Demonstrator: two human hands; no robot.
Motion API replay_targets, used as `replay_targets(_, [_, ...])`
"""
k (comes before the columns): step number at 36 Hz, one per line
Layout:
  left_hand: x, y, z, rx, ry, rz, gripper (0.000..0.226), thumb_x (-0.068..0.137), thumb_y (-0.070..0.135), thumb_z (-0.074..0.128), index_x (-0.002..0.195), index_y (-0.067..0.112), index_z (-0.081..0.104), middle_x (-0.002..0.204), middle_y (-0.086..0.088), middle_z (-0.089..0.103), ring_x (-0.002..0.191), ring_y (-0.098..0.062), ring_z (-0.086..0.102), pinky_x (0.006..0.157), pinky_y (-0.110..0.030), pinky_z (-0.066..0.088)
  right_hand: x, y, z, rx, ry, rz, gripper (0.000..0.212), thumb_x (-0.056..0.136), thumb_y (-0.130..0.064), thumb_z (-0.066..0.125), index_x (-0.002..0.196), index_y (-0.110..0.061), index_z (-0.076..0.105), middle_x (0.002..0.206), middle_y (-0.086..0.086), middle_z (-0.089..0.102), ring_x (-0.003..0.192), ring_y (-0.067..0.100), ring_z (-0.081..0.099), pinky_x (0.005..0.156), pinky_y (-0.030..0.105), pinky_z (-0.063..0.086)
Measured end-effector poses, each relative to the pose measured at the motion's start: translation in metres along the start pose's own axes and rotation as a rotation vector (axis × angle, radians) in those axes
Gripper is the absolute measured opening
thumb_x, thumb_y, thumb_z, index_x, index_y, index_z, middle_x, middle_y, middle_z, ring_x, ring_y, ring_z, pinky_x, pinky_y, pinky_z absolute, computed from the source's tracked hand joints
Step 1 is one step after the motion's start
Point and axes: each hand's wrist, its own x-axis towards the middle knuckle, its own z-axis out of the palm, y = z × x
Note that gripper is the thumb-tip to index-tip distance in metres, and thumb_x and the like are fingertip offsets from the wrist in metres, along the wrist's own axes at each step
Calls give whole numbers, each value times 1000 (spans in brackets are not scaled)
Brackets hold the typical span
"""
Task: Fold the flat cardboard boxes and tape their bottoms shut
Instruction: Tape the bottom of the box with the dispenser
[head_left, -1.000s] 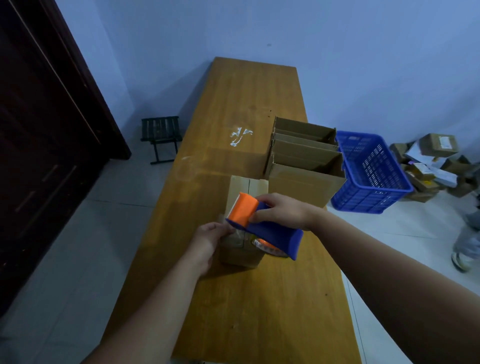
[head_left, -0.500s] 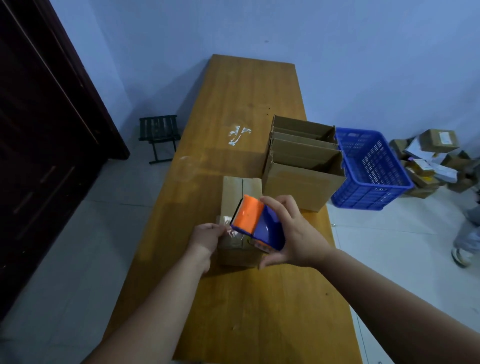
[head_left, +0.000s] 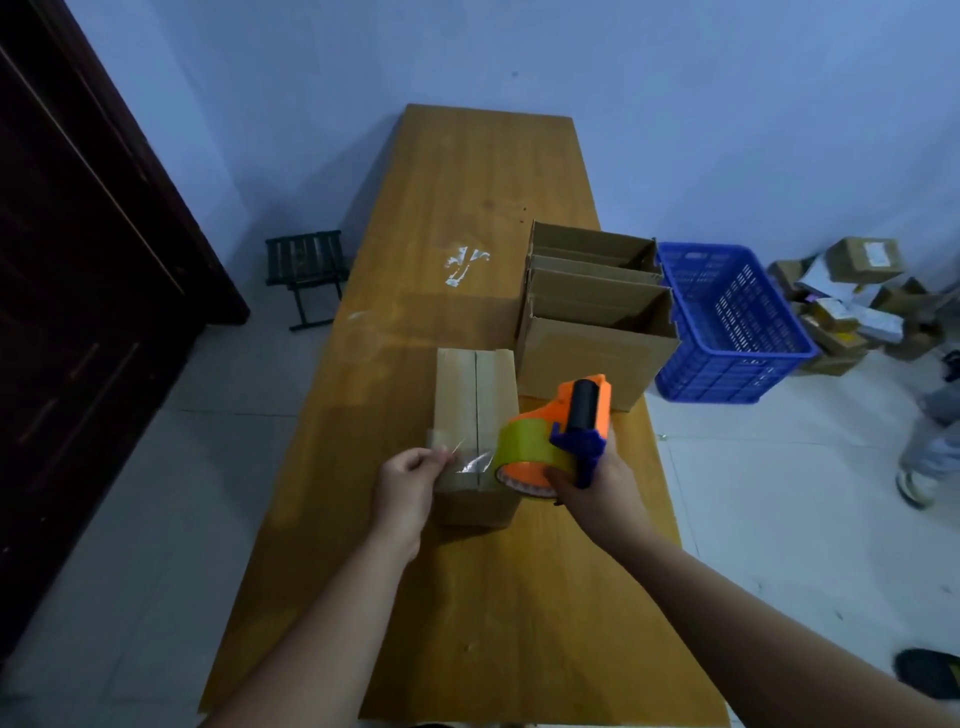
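Taping box (head_left: 475, 395) bottom: left hand (head_left: 408, 486) pinches tape end (head_left: 470, 462) at near edge, right hand (head_left: 597, 488) grips dispenser (head_left: 561, 441). Pull strip taut, centred on seam (head_left: 476, 384), then press flat.

No text is reading clearly anywhere; the parcel (head_left: 857, 267) at two o'clock is showing a white label (head_left: 877, 254), too blurred.

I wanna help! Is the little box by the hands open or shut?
Shut: the small brown cardboard box has both flaps folded flat, meeting at a middle seam.
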Motion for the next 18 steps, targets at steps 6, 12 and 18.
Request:
replay_targets(6, [-5,-3,-1,58,11,116,23,92,34,56,85,16,68,88,-7,67,85,-21,59,68,-30,44,1,8,6,95,64,160,39,87,-4,62,120,-17,48,93,-5,59,81,6,58,56,13,43])
replay_targets(12, [-13,-10,1,-45,140,95,21,90,29,60,80,12,64,78,-2,63,73,-14,54,61,-24,42,-14,-1,17,289,-7,80,52,90,-5,58,123,-39,39,108,-12,59,97,10,61,72,25,53])
replay_targets(18, [-10,-16,-11,-348,33,8,21,86,10,62,65,7,61,83,-8,62,85,-20,55,76,-31,43,-19,-2,23,344,-6,66,57,92,-6,56,141,-28,38,122,-6,58,107,10,58,65,14,51])
